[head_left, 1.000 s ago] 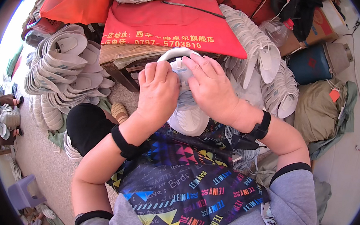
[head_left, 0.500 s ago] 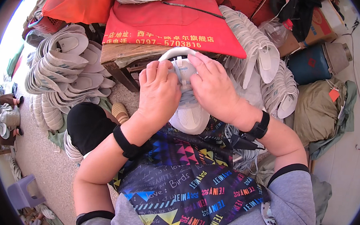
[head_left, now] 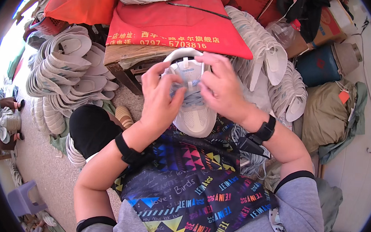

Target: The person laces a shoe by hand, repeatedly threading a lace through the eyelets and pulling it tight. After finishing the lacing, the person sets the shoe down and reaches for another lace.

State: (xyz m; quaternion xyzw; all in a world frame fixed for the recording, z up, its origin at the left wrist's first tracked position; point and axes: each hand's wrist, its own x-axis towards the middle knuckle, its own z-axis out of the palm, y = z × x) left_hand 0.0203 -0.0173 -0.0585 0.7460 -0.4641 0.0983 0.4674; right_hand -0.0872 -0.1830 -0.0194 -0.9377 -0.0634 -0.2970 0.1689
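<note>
A light grey and white sneaker (head_left: 193, 122) with pale blue laces (head_left: 193, 100) rests on my lap, toe towards me and heel collar at the table edge. Its tongue (head_left: 191, 73) lies exposed between my hands. At the left side of the lacing, my left hand (head_left: 161, 94) is open, its bent fingers apart and partly blurred. Opposite it my right hand (head_left: 222, 86) is also open, index finger stretched towards the collar and the other fingers curved beside the eyelets. Neither hand visibly grips a lace, though the blur hides the fingertips.
Ahead is a wooden table (head_left: 122, 58) covered with a red printed cloth (head_left: 179, 24). Stacked shoe uppers (head_left: 58, 71) pile up at the left, and more shoe uppers (head_left: 260, 47) stand at the right. A blue container (head_left: 316, 65) and a purple stool (head_left: 26, 197) stand farther out.
Both hands have loosened from the tongue and moved apart, exposing more of it and the laces. The sneaker stays nearly in place.
</note>
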